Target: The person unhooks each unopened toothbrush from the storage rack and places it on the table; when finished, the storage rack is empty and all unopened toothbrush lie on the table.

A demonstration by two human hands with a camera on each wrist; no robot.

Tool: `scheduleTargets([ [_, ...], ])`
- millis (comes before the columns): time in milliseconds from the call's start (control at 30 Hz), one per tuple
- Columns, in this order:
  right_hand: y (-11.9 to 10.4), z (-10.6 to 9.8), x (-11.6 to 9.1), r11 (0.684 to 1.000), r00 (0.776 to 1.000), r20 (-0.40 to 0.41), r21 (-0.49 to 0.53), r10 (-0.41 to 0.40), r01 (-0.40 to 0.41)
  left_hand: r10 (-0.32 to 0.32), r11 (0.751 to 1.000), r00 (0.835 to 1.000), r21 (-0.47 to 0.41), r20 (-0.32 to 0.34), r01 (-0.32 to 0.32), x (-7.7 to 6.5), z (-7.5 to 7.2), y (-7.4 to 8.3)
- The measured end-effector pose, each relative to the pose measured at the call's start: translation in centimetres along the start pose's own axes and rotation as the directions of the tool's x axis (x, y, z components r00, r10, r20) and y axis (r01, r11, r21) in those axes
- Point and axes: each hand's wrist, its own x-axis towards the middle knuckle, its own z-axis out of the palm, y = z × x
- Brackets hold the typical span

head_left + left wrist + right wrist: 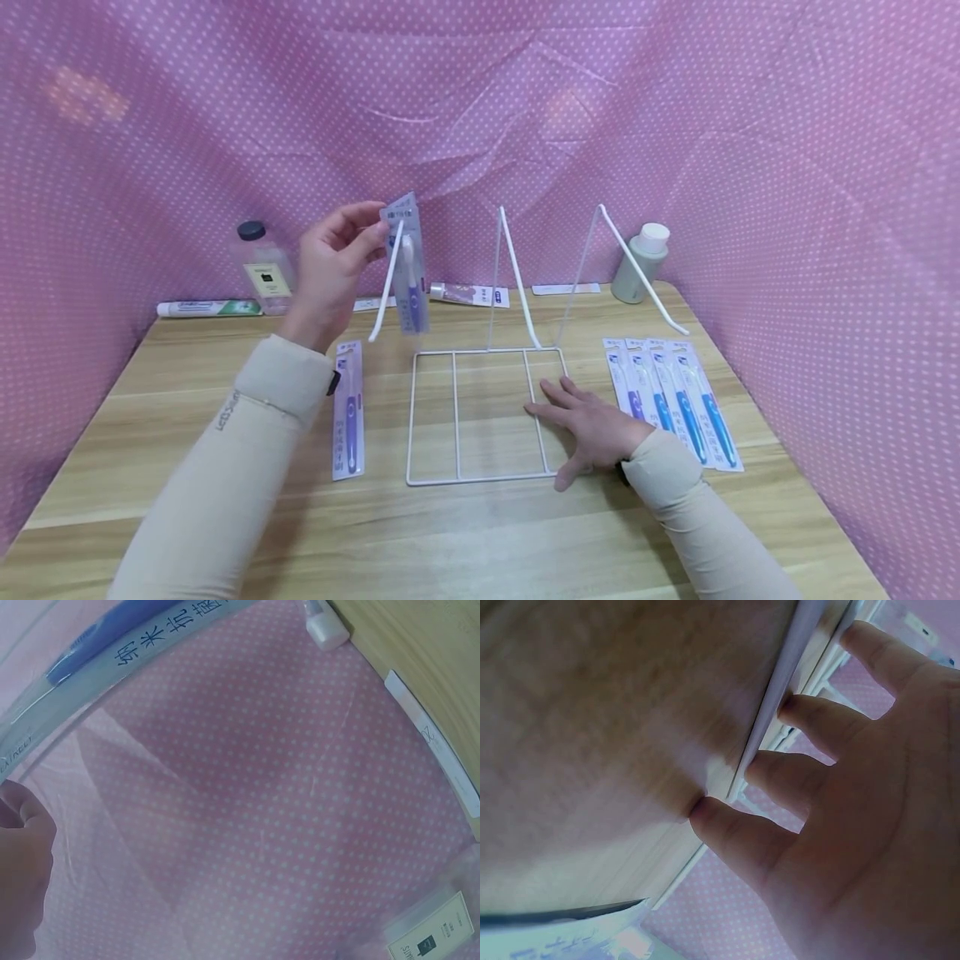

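My left hand (341, 258) pinches a packaged toothbrush (412, 287) by the top of its card, between thumb and fingers. The package hangs upright and overlaps the left prong of a white wire rack (411, 417); in the left wrist view its purple handle (120, 634) shows through the clear plastic. My right hand (592, 425) lies with fingers spread over the right side of the rack's base. Its fingertips (761, 765) press down at the base wire and the wooden tabletop in the right wrist view.
One packaged toothbrush (350, 412) lies left of the rack; several more (686, 408) lie fanned at the right. Along the back stand a black-capped bottle (264, 267) and a white-capped bottle (641, 265), with toothpaste tubes (210, 308) lying between and beside them. A pink dotted curtain (465, 125) encloses the table.
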Motion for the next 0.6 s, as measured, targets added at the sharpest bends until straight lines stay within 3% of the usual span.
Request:
scheduleTargets([
  [333,-0.2,-0.1,0.0,1.000,1.000,0.006,-0.004,0.005,-0.005,-0.055,0.994,0.998,0.095,-0.035,0.059,-0.7,0.2,0.3],
  [600,-0.2,-0.1,0.0,1.000,1.000,0.004,-0.007,0.003,-0.003,-0.059,0.994,0.998,0.089,-0.007,0.059,-1.6,0.2,0.8],
])
